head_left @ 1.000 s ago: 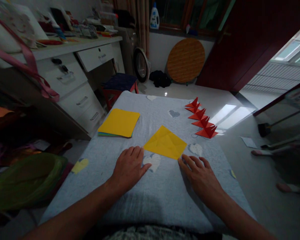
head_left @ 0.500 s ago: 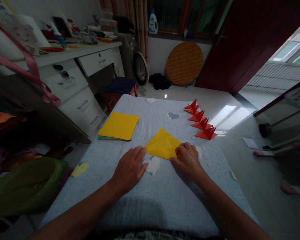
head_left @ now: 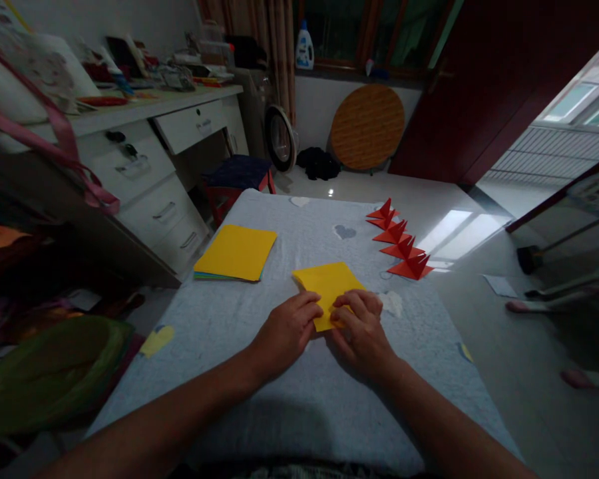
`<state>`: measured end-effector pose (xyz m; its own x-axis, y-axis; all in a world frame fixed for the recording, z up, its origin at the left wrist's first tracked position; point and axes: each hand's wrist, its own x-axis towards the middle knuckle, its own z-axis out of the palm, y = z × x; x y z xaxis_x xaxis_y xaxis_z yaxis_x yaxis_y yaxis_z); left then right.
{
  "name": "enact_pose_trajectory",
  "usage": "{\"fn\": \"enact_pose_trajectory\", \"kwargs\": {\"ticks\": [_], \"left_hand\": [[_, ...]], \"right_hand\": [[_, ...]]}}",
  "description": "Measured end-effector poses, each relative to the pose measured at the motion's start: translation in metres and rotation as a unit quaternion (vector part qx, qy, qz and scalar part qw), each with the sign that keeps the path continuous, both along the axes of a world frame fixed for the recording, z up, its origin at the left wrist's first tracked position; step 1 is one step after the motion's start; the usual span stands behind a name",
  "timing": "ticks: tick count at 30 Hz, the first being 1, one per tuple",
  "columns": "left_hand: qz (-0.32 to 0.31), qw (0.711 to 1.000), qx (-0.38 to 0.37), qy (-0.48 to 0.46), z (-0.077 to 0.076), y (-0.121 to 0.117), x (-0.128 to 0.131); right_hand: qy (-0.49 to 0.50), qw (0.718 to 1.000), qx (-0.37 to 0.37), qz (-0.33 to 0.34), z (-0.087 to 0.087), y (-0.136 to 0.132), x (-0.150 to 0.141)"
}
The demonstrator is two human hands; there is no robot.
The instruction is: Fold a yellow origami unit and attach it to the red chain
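Fingers (head_left: 311,307) of my left hand (head_left: 285,336) are drawn together, pinching the yellow sheet (head_left: 332,281) at its near left edge; the thumb is mostly hidden, so I cannot tell how far it reaches underneath. My right hand (head_left: 369,336) has its fingers bent and bunched over the sheet's near right part, pinching it too, with the thumb low at the near edge. The sheet lies on the cloth-covered table (head_left: 349,426), straight ahead of me, and spreads away from both sets of fingertips. One corner points out to the far left, past my left fingertips, while a narrow part comes back toward me between the hands. Both hands touch it, so neither is clearly nearer, though the right covers more of it. With its near side partly covered, I cannot make out one plain long axis. Its far edge runs mostly from left to right, across the line of my reach. The paper stack (head_left: 237,253) lies apart to the left, and the red folded pieces (head_left: 412,267) stand in a row beyond my right hand.
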<state>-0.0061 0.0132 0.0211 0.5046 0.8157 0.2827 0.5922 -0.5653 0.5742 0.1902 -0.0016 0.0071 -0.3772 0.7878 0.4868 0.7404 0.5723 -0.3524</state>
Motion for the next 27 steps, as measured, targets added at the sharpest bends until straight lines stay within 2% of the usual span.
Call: {"fn": "enact_pose_trajectory", "kwargs": {"ticks": [5,10,17,19,22,27], "left_hand": [[0.021,0.998,0.019,-0.061,-0.010,0.007,-0.010],[0.004,0.994,-0.010,-0.111,-0.008,0.011,-0.022],[0.023,0.984,-0.035,-0.171,-0.003,0.014,-0.030],[0.020,0.987,-0.029,-0.157,-0.005,0.016,-0.031],[-0.007,0.997,-0.012,-0.071,-0.009,0.019,-0.033],[-0.014,0.998,0.027,0.047,-0.015,0.023,-0.034]], "right_hand": [[-0.074,0.997,-0.009,-0.025,-0.005,0.008,0.017],[-0.091,0.994,0.007,-0.058,-0.006,0.014,0.033],[-0.066,0.995,0.067,-0.024,0.005,0.010,0.038],[-0.053,0.994,0.092,-0.013,0.005,0.007,0.035],[-0.052,0.993,0.108,0.019,0.002,0.005,0.030],[-0.074,0.994,0.016,0.084,-0.006,0.008,0.023]]}}
